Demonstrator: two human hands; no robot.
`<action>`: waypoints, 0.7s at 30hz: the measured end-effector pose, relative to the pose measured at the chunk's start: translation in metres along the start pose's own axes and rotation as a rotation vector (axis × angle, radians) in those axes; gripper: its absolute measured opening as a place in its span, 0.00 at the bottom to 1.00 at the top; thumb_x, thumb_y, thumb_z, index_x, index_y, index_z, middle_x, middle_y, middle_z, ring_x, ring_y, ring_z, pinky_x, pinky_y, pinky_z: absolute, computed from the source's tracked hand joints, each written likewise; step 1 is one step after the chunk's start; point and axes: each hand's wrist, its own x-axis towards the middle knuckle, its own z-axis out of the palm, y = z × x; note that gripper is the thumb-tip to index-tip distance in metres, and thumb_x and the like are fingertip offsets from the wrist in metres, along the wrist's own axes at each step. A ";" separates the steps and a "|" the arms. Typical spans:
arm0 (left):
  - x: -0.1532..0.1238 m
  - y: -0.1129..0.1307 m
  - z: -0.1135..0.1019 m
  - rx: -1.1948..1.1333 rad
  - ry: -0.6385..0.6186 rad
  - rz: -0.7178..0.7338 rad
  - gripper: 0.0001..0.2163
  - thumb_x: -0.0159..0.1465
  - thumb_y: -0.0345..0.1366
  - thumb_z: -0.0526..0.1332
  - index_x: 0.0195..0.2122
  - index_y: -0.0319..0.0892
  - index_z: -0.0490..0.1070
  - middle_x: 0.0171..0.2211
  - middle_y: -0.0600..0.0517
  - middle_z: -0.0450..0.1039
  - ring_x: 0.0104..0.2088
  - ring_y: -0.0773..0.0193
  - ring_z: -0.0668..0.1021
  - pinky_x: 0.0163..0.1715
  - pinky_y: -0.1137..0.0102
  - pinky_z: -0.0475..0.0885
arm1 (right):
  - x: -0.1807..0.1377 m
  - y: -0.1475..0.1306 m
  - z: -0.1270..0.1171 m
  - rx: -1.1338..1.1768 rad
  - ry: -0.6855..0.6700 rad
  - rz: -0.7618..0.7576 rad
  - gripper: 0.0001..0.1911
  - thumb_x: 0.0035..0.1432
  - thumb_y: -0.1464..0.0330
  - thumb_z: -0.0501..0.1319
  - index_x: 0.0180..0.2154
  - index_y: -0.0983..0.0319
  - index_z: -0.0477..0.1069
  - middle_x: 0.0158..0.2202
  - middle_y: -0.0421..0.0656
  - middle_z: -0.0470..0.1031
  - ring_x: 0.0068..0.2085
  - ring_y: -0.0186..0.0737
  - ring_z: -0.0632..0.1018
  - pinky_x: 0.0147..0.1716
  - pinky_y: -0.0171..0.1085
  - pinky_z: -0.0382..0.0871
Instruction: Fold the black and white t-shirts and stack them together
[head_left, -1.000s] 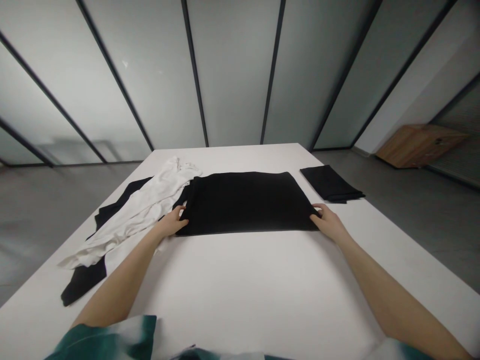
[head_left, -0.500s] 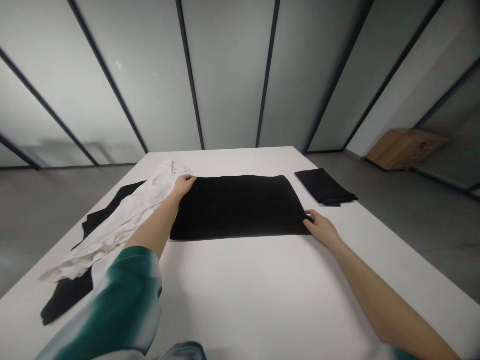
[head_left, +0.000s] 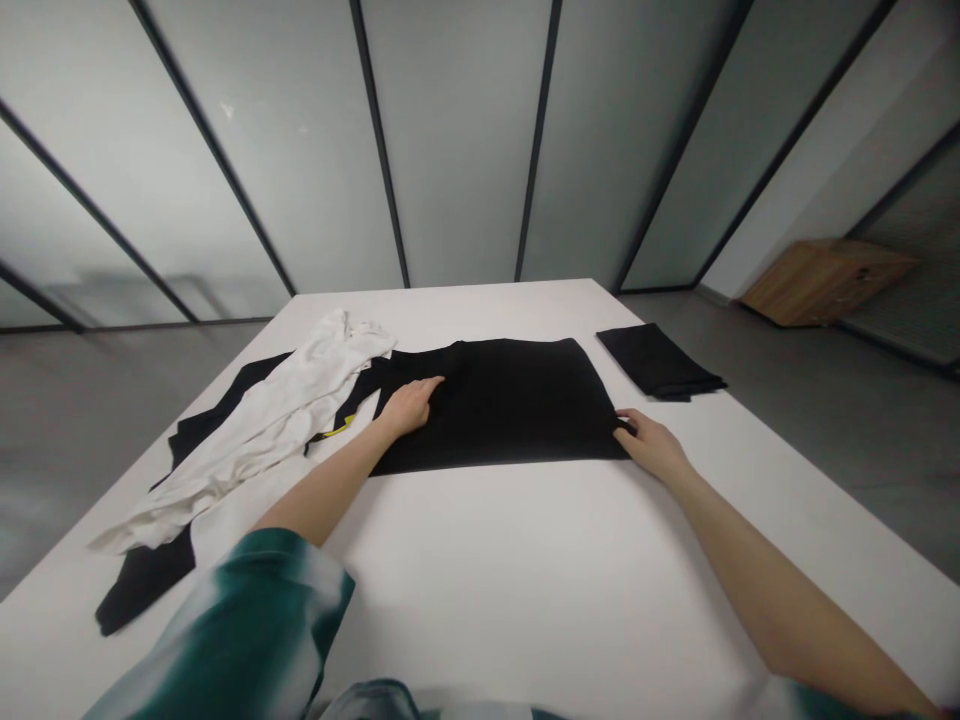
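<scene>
A folded black garment [head_left: 510, 400] lies across the middle of the white table, its kind hidden by the folding. My left hand [head_left: 409, 405] rests palm down on its left part, index finger stretched towards the centre. At the right edge, my right hand [head_left: 651, 442] has thumb and fingers closed on the garment's corner. Left of my left hand, a crumpled white cloth garment [head_left: 292, 400] overlaps another black garment [head_left: 161, 575]. A small yellow and black strip [head_left: 341, 428] shows beside the white cloth; its kind is unclear.
A neatly folded black cloth [head_left: 656, 362] sits near the right edge of the white table [head_left: 487, 570]. Frosted glass panels [head_left: 457, 150] stand beyond the table's far edge. On the floor at the far right is a wooden cabinet [head_left: 829, 283].
My left hand has let go of the garment's far left corner and slid right and nearer onto its surface. The left edge now looks uneven, and the yellow strip has come into view. My right hand keeps its hold.
</scene>
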 end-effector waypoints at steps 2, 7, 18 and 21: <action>0.005 -0.006 -0.002 -0.044 0.045 -0.128 0.29 0.61 0.30 0.58 0.64 0.38 0.60 0.56 0.41 0.72 0.54 0.53 0.75 0.55 0.62 0.69 | 0.000 0.000 0.000 -0.003 -0.008 0.004 0.21 0.56 0.62 0.56 0.50 0.61 0.73 0.33 0.44 0.79 0.32 0.44 0.77 0.29 0.36 0.61; 0.028 -0.038 -0.012 -0.043 0.063 -0.335 0.16 0.63 0.37 0.57 0.49 0.40 0.77 0.54 0.42 0.73 0.56 0.49 0.74 0.58 0.58 0.67 | 0.001 0.002 0.001 0.000 -0.011 -0.003 0.21 0.56 0.62 0.55 0.50 0.61 0.73 0.33 0.44 0.79 0.31 0.43 0.77 0.29 0.36 0.62; 0.053 -0.070 -0.037 0.308 -0.280 -0.082 0.17 0.60 0.42 0.57 0.45 0.45 0.80 0.60 0.48 0.70 0.67 0.45 0.59 0.67 0.49 0.43 | 0.002 0.004 0.002 0.006 -0.017 0.002 0.22 0.56 0.62 0.55 0.50 0.61 0.72 0.34 0.45 0.80 0.33 0.44 0.77 0.30 0.36 0.63; 0.065 -0.070 -0.038 0.377 -0.276 -0.083 0.18 0.60 0.44 0.56 0.43 0.44 0.81 0.51 0.45 0.77 0.60 0.47 0.68 0.67 0.52 0.43 | 0.002 0.003 0.002 0.006 -0.021 -0.004 0.22 0.56 0.62 0.55 0.50 0.61 0.72 0.34 0.45 0.80 0.31 0.43 0.77 0.29 0.36 0.62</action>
